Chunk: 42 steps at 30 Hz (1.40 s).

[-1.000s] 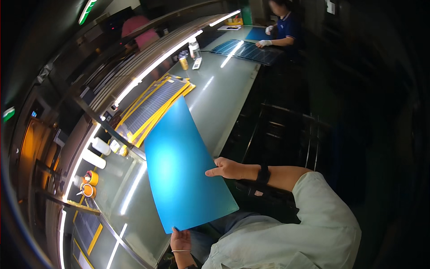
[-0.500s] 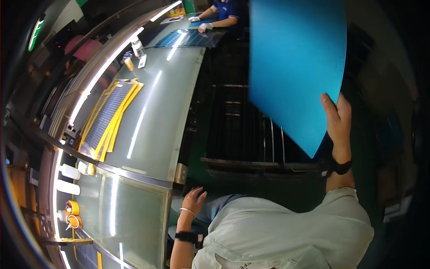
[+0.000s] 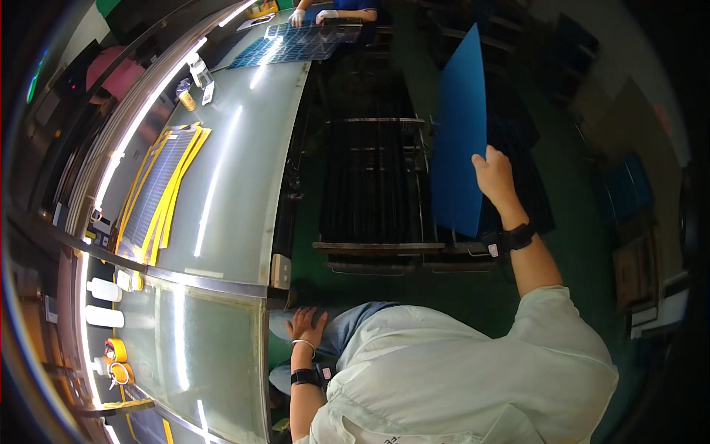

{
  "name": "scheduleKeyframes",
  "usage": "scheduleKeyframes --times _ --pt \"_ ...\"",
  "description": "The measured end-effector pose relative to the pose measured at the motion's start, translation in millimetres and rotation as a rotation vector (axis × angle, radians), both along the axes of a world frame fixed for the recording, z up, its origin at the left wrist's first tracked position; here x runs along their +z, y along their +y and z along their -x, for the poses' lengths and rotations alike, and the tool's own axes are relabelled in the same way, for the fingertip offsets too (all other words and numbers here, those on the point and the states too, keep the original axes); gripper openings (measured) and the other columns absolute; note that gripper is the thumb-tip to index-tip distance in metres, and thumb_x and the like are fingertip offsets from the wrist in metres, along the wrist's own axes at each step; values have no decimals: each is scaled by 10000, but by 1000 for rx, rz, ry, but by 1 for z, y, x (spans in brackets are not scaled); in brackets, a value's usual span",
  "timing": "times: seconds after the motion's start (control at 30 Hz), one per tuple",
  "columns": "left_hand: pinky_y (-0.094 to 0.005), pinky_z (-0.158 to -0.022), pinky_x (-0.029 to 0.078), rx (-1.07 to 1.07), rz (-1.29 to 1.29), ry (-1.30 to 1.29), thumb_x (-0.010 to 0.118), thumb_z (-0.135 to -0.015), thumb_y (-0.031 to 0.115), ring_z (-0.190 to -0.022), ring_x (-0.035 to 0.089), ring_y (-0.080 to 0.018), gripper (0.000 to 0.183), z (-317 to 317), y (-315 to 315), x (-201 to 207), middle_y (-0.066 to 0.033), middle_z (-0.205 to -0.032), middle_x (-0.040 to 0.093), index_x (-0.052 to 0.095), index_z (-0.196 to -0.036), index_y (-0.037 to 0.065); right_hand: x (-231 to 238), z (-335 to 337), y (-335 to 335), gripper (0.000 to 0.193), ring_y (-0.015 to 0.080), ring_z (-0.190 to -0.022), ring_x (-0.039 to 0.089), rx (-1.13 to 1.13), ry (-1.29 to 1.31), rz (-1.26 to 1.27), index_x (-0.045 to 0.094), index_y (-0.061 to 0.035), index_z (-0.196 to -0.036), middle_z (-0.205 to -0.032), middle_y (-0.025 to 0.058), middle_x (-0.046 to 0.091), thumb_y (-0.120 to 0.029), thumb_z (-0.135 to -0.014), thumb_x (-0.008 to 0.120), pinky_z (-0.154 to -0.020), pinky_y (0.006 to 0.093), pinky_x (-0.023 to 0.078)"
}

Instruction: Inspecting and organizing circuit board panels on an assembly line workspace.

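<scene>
My right hand (image 3: 495, 177) is closed on the right edge of a large, thin blue sheet (image 3: 458, 140). The sheet stands nearly upright and is seen at a slant, at the right side of a dark slatted rack (image 3: 377, 246). Whether its lower end touches the rack cannot be told. Low in the view, my left hand (image 3: 305, 328) lies on my jeans-covered thigh with its fingers spread and nothing in it, close to the table's edge.
A long glass-topped table (image 3: 237, 170) runs along the left under strip lights. It bears yellow-edged dark panels (image 3: 159, 192), white bottles (image 3: 103, 317) and orange tape rolls (image 3: 120, 372). At the far end, a co-worker's gloved hands (image 3: 325, 15) touch a blue gridded sheet (image 3: 285, 48).
The blue sheet has swung left and turned more edge-on, with my right hand moving left along with it. My left hand has settled flatter on my thigh. The whole view has shifted somewhat.
</scene>
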<state>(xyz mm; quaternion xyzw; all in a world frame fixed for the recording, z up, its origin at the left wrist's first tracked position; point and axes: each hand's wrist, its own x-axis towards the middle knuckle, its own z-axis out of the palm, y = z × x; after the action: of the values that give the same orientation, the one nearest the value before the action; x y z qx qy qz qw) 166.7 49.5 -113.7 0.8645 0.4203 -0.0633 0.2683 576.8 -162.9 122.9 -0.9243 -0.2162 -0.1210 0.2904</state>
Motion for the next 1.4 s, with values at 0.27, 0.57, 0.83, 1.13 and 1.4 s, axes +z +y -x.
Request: scheduleKeyframes --times 0.27,0.57,0.83,1.13,1.4 --pt "-529 -1042 81 23 18 8 492 -772 570 -1268 294 -173 540 0 0 -1 14 -1279 449 535 -1175 213 -21 10 16 254 408 -848 573 42 139 56 546 82 -847 -844 270 588 -167 -815 508 -754 435 459" --pt "-519 -1049 69 34 32 21 494 -770 570 -1274 284 -172 551 -3 -2 3 13 -1286 443 529 -1184 209 -19 11 27 261 406 -841 576 81 131 111 553 85 -885 -851 270 593 -161 -814 501 -756 441 460" --pt "-512 -1054 61 41 32 23 497 -773 564 -1278 277 -169 548 -3 -3 3 16 -1293 437 522 -1191 211 -22 8 33 264 399 -819 583 95 105 124 553 88 -869 -826 261 595 -165 -811 509 -744 442 462" --pt "-530 -1045 83 2 -12 3 492 -775 567 -1275 290 -185 540 0 4 -8 11 -1299 436 516 -1195 229 -20 -3 37 256 404 -796 585 101 83 130 563 79 -823 -820 261 592 -164 -773 501 -727 447 470" --pt "-520 -1033 110 -16 9 16 482 -775 578 -1266 309 -213 541 3 6 -15 -20 -1308 431 520 -1188 232 -26 -31 48 206 413 -781 577 176 103 132 572 49 -731 -795 262 585 -146 -716 507 -715 463 469"
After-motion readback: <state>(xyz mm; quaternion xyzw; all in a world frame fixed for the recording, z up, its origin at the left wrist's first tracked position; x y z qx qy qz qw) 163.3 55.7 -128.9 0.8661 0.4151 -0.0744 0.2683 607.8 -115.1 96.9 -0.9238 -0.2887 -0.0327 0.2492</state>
